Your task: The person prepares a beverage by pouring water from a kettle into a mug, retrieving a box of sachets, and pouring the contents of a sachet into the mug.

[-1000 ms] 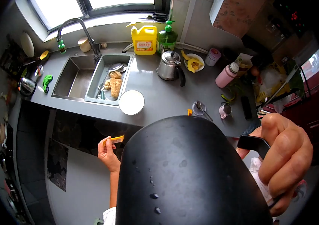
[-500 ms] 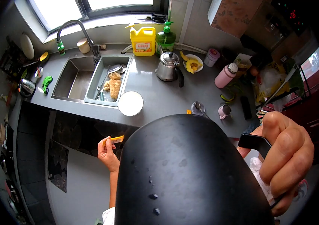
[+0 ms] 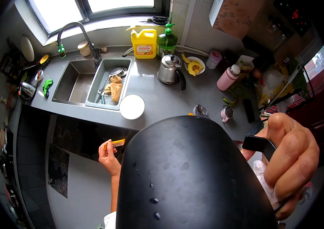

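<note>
A large black mug [image 3: 184, 164] is held up very close to the camera and covers the lower middle of the view. Water drops cling to its smooth side, and its mouth is out of sight. At the right, my right hand [image 3: 293, 158] is closed around the mug's black handle [image 3: 259, 144]. Left of the mug, below the counter edge, my left hand [image 3: 109, 156] pinches a small flat yellow-orange packet [image 3: 117, 143] between thumb and fingers. The mug hides part of my left forearm.
On the grey counter [image 3: 150, 97] stand a round white lid or bowl [image 3: 132, 107], a steel kettle [image 3: 168, 69], a pink bottle [image 3: 228, 78] and a small pink cup [image 3: 226, 113]. The sink basket [image 3: 89, 100] holds brown food pieces. A yellow jug [image 3: 144, 44] stands behind.
The view has shifted very slightly. Both hands keep their holds, and the mug stays raised in nearly the same place.
</note>
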{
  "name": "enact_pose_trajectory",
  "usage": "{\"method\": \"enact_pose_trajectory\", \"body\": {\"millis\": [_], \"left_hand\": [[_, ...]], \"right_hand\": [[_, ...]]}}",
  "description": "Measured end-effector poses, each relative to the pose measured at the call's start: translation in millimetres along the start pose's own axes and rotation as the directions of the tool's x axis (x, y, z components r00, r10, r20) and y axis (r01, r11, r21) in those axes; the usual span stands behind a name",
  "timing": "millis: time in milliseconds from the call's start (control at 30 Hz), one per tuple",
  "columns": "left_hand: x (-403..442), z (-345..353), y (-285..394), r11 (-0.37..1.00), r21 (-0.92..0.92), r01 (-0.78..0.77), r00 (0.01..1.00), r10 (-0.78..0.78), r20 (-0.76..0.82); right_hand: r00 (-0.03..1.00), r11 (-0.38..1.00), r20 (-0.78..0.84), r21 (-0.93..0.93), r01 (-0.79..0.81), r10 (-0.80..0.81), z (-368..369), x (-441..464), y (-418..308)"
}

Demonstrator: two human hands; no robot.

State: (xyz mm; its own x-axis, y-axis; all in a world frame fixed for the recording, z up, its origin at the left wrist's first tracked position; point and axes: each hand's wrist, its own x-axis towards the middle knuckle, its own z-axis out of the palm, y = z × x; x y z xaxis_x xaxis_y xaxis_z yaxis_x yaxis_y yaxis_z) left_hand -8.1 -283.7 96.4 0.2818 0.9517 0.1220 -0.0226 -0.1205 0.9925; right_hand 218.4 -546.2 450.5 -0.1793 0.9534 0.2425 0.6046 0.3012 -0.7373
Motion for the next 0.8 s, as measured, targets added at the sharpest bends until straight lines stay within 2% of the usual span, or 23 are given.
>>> {"method": "enact_pose_trajectory", "body": {"millis": [300,500,600,700,767,800], "left_hand": [[1,-2,-2,1.0,-0.013,-0.001,1.0,0.001,0.0],[0,0,0,1.0,-0.01,0.005,1.0,-0.005,-0.001],[-2,1,2,1.0,-0.006,0.011,1.0,-0.011,0.003],[-4,1,2,1.0,-0.001,0.028,1.0,-0.028,0.0],[-7,-2,-3,0.999,0.001,0.054,0.999,-0.054,0.006],[-6,-4,-6,0.998,0.021,0.058,0.998,-0.058,-0.004]], "right_hand": [[0.998,0.999,0.033,-0.007,0.054,-0.054,-1,-1,3],[1.0,1.0,0.016,0.002,-0.01,0.01,2,-1,1],[0.998,1.0,-0.056,0.023,0.004,-0.003,9,-5,12],[0.988,0.989,-0.153,0.138,0.059,-0.037,18,3,32],[0.97,0.977,-0.243,0.207,0.059,-0.007,30,2,45],[0.955,0.963,-0.289,0.27,0.011,0.071,36,0,49]]}}
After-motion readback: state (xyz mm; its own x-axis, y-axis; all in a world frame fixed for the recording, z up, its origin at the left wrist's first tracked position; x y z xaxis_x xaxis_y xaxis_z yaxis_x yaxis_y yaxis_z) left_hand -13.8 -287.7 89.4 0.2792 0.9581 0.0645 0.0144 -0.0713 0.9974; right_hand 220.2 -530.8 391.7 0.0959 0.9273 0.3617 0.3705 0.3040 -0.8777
